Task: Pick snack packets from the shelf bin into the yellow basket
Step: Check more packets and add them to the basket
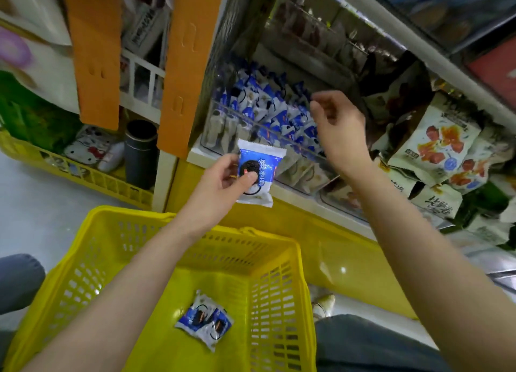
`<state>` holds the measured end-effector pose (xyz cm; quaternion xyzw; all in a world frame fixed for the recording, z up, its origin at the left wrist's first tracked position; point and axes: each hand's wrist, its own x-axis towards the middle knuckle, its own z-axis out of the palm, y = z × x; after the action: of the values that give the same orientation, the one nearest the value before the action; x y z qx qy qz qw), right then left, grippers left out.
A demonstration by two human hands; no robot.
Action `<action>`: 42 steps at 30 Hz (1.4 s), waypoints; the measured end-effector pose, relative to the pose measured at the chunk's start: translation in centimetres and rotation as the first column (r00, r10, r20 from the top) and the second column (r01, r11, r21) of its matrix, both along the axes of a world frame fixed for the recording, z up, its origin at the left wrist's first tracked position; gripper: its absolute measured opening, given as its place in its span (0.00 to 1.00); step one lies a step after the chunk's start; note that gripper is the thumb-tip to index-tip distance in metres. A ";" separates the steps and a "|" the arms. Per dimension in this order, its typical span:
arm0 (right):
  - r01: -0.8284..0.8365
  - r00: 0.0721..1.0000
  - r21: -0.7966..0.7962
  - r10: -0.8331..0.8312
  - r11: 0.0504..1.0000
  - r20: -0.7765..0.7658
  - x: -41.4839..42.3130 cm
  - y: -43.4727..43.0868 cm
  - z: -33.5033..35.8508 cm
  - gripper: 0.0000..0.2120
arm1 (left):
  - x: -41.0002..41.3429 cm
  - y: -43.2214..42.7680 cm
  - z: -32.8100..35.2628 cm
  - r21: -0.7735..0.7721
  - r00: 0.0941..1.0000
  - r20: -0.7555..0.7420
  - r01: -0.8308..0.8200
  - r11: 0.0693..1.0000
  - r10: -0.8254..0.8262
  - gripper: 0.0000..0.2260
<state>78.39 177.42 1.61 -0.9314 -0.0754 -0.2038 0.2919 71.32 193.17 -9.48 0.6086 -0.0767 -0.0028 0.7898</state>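
Note:
My left hand (223, 180) grips a blue-and-white snack packet (262, 162) with a dark cookie printed on it, held in front of the shelf edge and above the far rim of the yellow basket (282, 285). Two similar packets (205, 320) lie on the basket floor. Above the clear shelf bin (223, 131), which holds several of the same blue-and-white packets (265, 103), my right hand (337, 126) hovers with its fingers loosely curled and nothing in them.
White snack bags with orange-red print (441, 145) fill the shelf to the right. Orange panels (96, 53) hang at the upper left. Another yellow crate (92, 173) with a dark cylinder (141, 153) stands on the floor at left. My knees show at both lower corners.

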 end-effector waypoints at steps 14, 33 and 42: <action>0.030 0.840 -0.476 -0.280 0.879 -0.464 9.8 0.9 -3.1 0.13 | 1.3 0.3 -1.4 -0.052 0.999 -0.032 -0.015 0.999 0.013 0.08; 0.085 0.940 0.290 0.020 0.953 -0.340 -13.7 -2.1 -10.7 0.17 | -5.9 -3.2 -5.9 -0.449 0.902 -0.388 -0.006 0.894 -0.189 0.10; 0.235 0.797 0.539 0.157 0.809 -0.583 -16.1 -1.3 -15.2 0.07 | -8.0 -4.0 -8.5 -0.501 0.812 -0.465 0.089 0.861 -0.354 0.20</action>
<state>62.30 176.12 -13.55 -0.8113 0.1083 0.0836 0.5684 63.33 189.15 -17.95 0.3660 0.0787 -0.2514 0.8925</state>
